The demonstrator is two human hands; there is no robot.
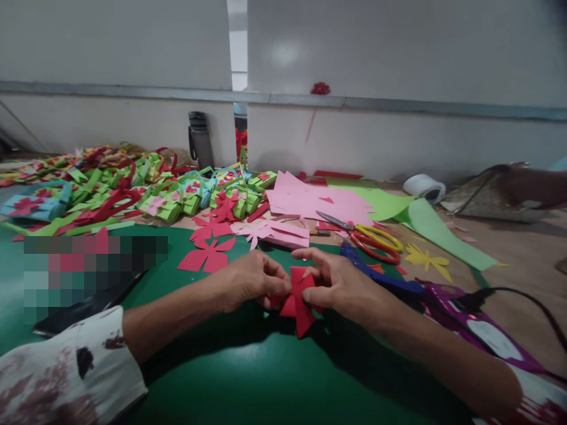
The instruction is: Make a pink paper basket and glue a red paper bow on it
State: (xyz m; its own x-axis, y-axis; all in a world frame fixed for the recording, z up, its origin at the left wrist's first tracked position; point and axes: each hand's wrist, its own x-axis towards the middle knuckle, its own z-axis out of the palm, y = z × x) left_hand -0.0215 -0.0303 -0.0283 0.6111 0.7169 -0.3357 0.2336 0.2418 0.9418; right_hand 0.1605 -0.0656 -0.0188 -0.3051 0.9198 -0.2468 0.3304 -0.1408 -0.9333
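A red paper flower [297,304] is held above the green mat [221,378], between both my hands. My left hand [261,277] pinches its left petal between thumb and fingers. On the other side, my right hand [330,282] grips a petal, its thumb across the front and its index finger raised and curved. Just beyond my left hand lie flat red paper flower cut-outs [208,255]. A small pink paper bag [286,233] rests behind the flower, with a pink paper flower [254,231] by its left end.
Scissors [372,236] with red and yellow handles lie beyond my right hand. A purple glue gun [482,327] and its cable are at right, near a yellow paper flower [427,260]. Finished paper bags [166,203] pile up at left, before a dark bottle [201,141]. Pink sheets [310,195] lie behind.
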